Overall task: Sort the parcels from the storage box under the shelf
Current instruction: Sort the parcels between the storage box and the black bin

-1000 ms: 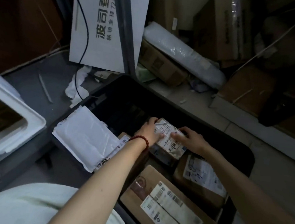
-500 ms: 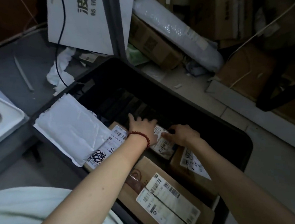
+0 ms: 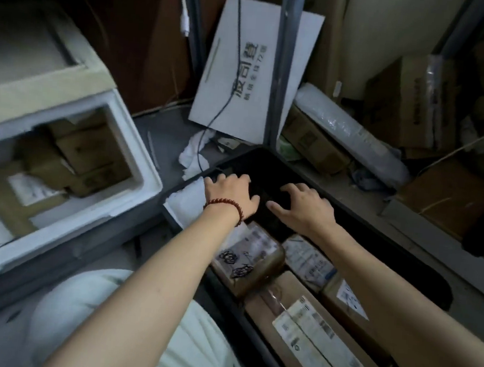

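Ten fingers (image 3: 242,180) show near the centre of the frame, all spread and lightly curved, pinching nothing. Your left hand (image 3: 231,194), marked by a red bead bracelet (image 3: 227,207), and your right hand (image 3: 305,209) hang palm-down, side by side but apart, over the dark far end of the black plastic storage box (image 3: 265,168). Whether the tips touch anything in that shadow cannot be told. Judged from the pose, the open spread suits feeling for a flat parcel rather than gripping one.

Just left of your left hand, a white padded mailer (image 3: 185,200) lies across the box rim, probably set there to keep it apart from the rest. Below your wrists, toward the lower right of the frame, the parcels lie in the box. They are packed close and label-up, so that addresses read at a glance:
- a brown carton with scribbled black marks (image 3: 250,260);
- a pale labelled packet (image 3: 307,259) beside it;
- a long brown carton with two white labels (image 3: 318,336), nearest you.

At the left of the frame a white foam box (image 3: 145,175) stands open with brown cartons inside, a likely receiving bin. At upper centre a grey metal shelf post (image 3: 283,70) rises at the box's far corner, with a white printed card sheet (image 3: 244,75) leaning behind it.
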{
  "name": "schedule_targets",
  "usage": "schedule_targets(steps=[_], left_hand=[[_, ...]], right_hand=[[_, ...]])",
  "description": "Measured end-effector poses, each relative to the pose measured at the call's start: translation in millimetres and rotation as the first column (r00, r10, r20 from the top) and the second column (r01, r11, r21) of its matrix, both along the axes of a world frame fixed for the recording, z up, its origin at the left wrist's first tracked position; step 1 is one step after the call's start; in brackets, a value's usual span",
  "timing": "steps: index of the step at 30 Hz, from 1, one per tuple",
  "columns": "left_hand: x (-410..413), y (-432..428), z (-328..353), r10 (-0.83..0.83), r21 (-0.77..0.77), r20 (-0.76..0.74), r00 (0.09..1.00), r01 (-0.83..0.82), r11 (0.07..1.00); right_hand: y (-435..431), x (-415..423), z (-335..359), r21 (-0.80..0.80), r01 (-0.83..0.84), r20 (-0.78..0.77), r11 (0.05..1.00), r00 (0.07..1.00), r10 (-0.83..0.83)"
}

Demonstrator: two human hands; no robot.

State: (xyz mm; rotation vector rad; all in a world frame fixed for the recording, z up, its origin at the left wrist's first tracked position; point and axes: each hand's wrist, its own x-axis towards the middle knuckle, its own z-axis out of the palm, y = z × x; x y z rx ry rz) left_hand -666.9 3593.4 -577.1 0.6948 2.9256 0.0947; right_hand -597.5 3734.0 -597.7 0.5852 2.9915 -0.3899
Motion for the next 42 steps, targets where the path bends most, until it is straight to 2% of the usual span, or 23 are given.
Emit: schedule_targets(steps=[2,4,8,15,22,30,34,37,42], left_hand=[[-0.7,-30.8,23.1,0.101,0.11,0.058,0.993,-0.107,0.988],[1.4,-65.1,44.1,0.164,0.155,0.03,0.986,-0.167,0.974],[11.6,-141.2,75.4,0.271,0.119,-0.073,0.96,-0.261,0.958],[48.6,-280.1,93.9,0.501,0.162,-0.064,0.863,-0.486,0.859],[79.4,-382.8,86.1,0.657,0.12,-0.066,0.751,-0.648,0.752],[72.6,-426.4,46.6,0.732,0.192,0.053,0.679,-0.726,0.66],[45.7,-422.6,38.3,0.706,0.271,0.037,0.707,-0.687,0.674],[23.9,-419.5,29.5,0.703,0.269,0.059,0.709,-0.689,0.673],[-7.2,-425.9,16.0,0.768,0.234,0.207,0.606,-0.793,0.562]], right_hand=[[-27.1,-6.6,24.3,0.0,-0.06,-0.063,0.998,0.996,0.06],[-54.6,-12.2,46.2,0.002,-0.109,-0.099,0.994,0.989,0.109],[-112.9,-20.2,76.4,0.004,-0.226,-0.136,0.974,0.965,0.224],[-223.7,-19.7,101.1,-0.042,-0.446,-0.203,0.894,0.88,0.429],[-320.3,-27.1,98.6,-0.157,-0.561,-0.142,0.813,0.827,0.544],[-376.2,-46.8,72.9,-0.227,-0.566,-0.134,0.793,0.824,0.55],[-385.0,-62.6,55.4,-0.262,-0.538,-0.19,0.801,0.843,0.503],[-391.1,-77.7,45.5,-0.224,-0.564,-0.245,0.795,0.822,0.514],[-396.5,-111.4,24.7,-0.222,-0.576,-0.217,0.786,0.816,0.536]])
